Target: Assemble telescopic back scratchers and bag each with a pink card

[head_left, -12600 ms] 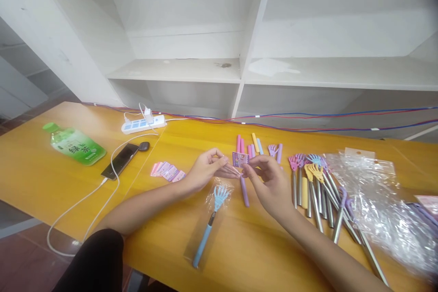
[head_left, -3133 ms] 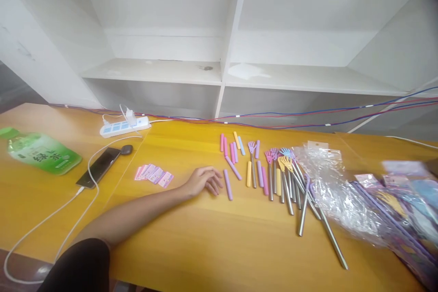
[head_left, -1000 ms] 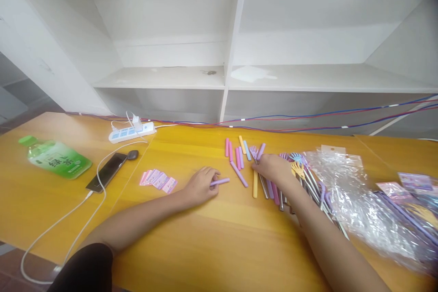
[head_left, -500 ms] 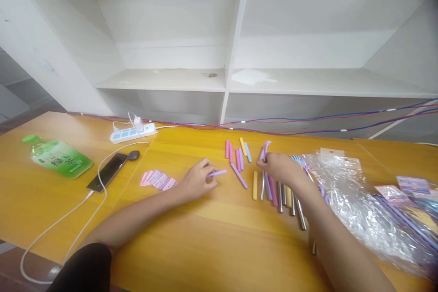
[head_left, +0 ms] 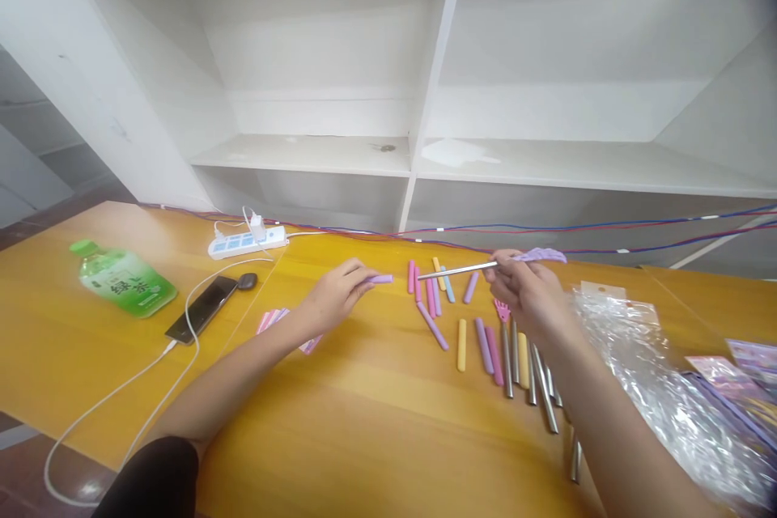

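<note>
Between its fingertips my left hand [head_left: 343, 291] pinches a short purple tube [head_left: 381, 279], pointing right. My right hand [head_left: 525, 283] grips a metal rod [head_left: 458, 269] with a purple claw-shaped head [head_left: 542, 256]; the rod's bare end points left toward the tube, a small gap apart. Below and between the hands lie pink, purple, yellow and blue tubes, among them a yellow one [head_left: 462, 345] and a purple one [head_left: 432, 326]. Several metal rods [head_left: 545, 392] lie under my right forearm, one with a pink claw head [head_left: 502, 310]. Pink cards [head_left: 311, 344] are partly hidden by my left forearm.
A green bottle [head_left: 125, 279] lies at the left, beside a phone [head_left: 202, 309] with a white cable. Behind it is a power strip [head_left: 248, 243]. Clear plastic bags [head_left: 649, 372] cover the right side. Cables run along the white shelf [head_left: 303, 154].
My right hand has lifted the metal rod with the purple head off the table and turned it sideways. My left hand has raised the purple tube slightly. The camera view has shifted a little.
</note>
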Motion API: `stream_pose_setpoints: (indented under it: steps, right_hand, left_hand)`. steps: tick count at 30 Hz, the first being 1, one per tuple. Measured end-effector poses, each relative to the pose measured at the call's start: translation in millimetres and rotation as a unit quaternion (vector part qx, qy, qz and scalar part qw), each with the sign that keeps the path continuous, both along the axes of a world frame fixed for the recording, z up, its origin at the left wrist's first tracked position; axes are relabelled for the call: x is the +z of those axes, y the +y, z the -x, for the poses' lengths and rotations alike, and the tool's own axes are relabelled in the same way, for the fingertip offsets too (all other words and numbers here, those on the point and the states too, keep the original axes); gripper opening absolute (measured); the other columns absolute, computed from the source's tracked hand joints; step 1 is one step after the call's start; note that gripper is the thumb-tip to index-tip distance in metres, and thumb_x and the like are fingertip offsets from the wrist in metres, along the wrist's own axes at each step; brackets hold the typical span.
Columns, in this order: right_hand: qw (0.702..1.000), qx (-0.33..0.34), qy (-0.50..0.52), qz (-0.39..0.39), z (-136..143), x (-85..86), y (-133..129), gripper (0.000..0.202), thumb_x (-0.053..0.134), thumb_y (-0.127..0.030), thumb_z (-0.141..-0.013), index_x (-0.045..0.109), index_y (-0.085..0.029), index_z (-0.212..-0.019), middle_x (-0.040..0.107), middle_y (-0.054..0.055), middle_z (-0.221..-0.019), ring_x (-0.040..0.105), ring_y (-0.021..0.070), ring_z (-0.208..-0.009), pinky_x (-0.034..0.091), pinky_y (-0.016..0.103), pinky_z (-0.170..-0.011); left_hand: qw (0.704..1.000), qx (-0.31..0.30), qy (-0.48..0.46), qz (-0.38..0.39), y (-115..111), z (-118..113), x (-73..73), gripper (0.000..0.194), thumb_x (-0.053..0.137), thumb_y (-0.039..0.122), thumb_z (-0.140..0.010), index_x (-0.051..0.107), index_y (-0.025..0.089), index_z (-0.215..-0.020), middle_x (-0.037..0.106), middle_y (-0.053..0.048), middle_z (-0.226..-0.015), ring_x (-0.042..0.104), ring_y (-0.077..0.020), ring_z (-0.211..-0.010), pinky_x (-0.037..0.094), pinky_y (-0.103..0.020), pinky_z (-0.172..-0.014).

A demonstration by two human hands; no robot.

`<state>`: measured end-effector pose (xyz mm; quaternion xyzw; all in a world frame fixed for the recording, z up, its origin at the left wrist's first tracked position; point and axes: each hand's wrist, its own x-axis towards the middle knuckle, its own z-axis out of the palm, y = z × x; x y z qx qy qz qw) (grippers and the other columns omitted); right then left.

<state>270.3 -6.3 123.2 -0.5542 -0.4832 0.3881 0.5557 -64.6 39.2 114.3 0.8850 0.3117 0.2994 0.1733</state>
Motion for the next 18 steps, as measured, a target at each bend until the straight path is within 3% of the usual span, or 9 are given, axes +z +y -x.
stream_pose_setpoints:
  steps: [2, 4, 10, 18]
  right_hand:
    - [0.994, 0.028, 0.102, -0.034, 8, -3.1, 0, 0.034, 0.067, -0.048, -0.087, 0.051, -0.02, -0.097, 0.059, 0.0, -0.077, 0.026, 0.005, -0.045, 0.025, 0.023, -0.043]
    - [0.988, 0.046, 0.139, -0.051, 14, -9.1, 1, 0.034, 0.071, -0.048, -0.087, 0.054, -0.02, -0.097, 0.062, 0.001, -0.078, 0.031, 0.0057, -0.045, 0.029, 0.023, -0.043]
    - [0.983, 0.049, 0.156, -0.082, 23, -26.3, 4, 0.03, 0.071, -0.045, -0.091, 0.059, -0.019, -0.098, 0.063, 0.001, -0.079, 0.036, 0.0052, -0.045, 0.029, 0.022, -0.043]
    - [0.981, 0.045, 0.173, -0.074, 26, -30.5, 5, 0.033, 0.076, -0.047, -0.088, 0.062, -0.018, -0.099, 0.064, 0.001, -0.079, 0.038, 0.0052, -0.046, 0.032, 0.023, -0.046]
  left_hand:
    - [1.0, 0.006, -0.011, -0.006, 0, 0, -1.7, 0.037, 0.043, 0.037, -0.111, 0.067, 0.028, -0.136, 0.064, -0.006, -0.107, 0.062, -0.0168, -0.097, 0.048, -0.029, -0.09]
    - [1.0, 0.01, -0.02, -0.008, -1, -1, -2.8, 0.036, 0.043, 0.037, -0.111, 0.067, 0.029, -0.137, 0.064, -0.006, -0.106, 0.062, -0.0161, -0.096, 0.049, -0.028, -0.089]
    - [1.0, 0.01, -0.025, -0.012, -4, -1, -2.7, 0.034, 0.046, 0.035, -0.11, 0.067, 0.033, -0.137, 0.063, -0.004, -0.103, 0.062, -0.0151, -0.093, 0.05, -0.027, -0.087]
    - [0.999, 0.027, -0.04, -0.007, -3, -2, -6.0, 0.033, 0.049, 0.034, -0.109, 0.069, 0.031, -0.134, 0.063, -0.003, -0.099, 0.061, -0.0144, -0.089, 0.05, -0.026, -0.083]
